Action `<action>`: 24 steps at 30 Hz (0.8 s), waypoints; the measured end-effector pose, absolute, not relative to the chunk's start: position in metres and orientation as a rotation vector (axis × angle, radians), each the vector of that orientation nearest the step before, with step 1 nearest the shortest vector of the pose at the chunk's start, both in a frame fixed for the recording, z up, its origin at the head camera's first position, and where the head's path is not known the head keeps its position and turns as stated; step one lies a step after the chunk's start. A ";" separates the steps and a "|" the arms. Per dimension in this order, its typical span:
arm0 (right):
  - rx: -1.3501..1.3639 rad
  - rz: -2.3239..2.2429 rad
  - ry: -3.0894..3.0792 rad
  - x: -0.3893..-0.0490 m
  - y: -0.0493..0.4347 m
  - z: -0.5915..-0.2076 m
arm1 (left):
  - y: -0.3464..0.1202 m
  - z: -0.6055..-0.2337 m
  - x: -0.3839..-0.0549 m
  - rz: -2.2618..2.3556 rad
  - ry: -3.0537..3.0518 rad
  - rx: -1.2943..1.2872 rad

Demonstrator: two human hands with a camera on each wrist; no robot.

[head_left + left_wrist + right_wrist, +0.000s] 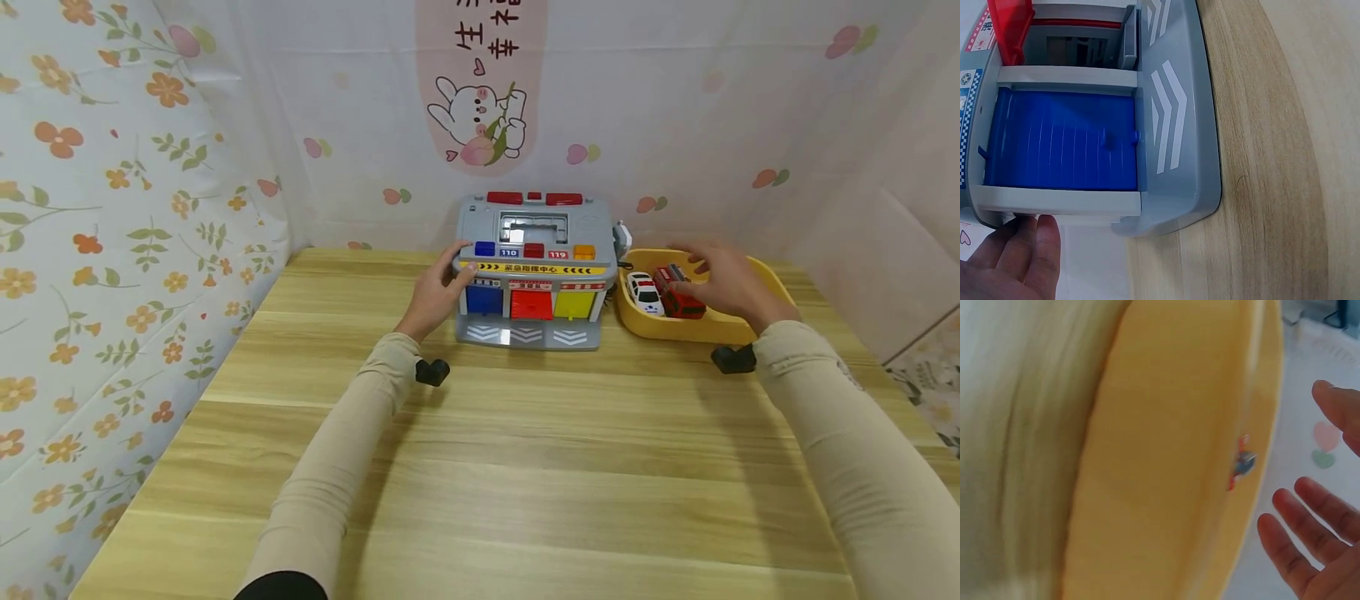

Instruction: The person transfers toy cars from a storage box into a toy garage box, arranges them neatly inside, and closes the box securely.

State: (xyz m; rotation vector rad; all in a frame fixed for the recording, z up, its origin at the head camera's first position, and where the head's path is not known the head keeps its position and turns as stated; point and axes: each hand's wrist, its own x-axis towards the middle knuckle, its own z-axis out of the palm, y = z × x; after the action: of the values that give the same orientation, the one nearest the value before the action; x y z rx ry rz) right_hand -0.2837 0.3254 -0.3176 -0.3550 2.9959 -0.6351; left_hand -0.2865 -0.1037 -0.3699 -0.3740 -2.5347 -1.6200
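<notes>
A grey toy rescue station (pixel 534 250) stands at the back of the table, with blue, red and yellow garage doors. The blue door (pixel 1066 140) is down; the red door (pixel 1011 28) is swung up, showing the bay behind it. My left hand (pixel 437 292) holds the station's left end, thumb at the front edge and fingers against the side. Over the yellow tray (pixel 693 327), my right hand (pixel 731 282) hovers with fingers spread, holding nothing. Below its fingertips lie a white police car (pixel 645 293) and a red toy truck (pixel 684 304).
A white cloth with printed fruit hangs behind the station, and a floral cloth (pixel 112 250) covers the left side. A grey-white piece (pixel 622 239) sticks out at the station's right end, close to the tray. The wooden tabletop (pixel 540 467) stretches in front.
</notes>
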 end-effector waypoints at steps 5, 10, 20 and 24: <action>-0.331 -0.537 2.965 -0.285 0.337 -0.329 | -0.103 -0.370 -0.287 -1.632 -2.535 -0.366; -0.349 -0.465 2.950 -0.287 0.341 -0.337 | -0.103 -0.370 -0.287 -1.647 -2.537 -0.360; -0.367 -0.465 2.917 -0.289 0.345 -0.348 | -0.103 -0.372 -0.288 -1.633 -2.544 -0.360; -0.408 -0.491 2.919 -0.289 0.345 -0.351 | -0.103 -0.371 -0.288 -1.645 -2.553 -0.353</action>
State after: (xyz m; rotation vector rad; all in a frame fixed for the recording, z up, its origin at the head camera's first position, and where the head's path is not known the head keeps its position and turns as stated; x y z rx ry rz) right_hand -0.2891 0.3454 -0.3506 -0.4078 2.9185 -0.4914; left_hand -0.2875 -0.1031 -0.3710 -0.3531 -2.5527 -1.6454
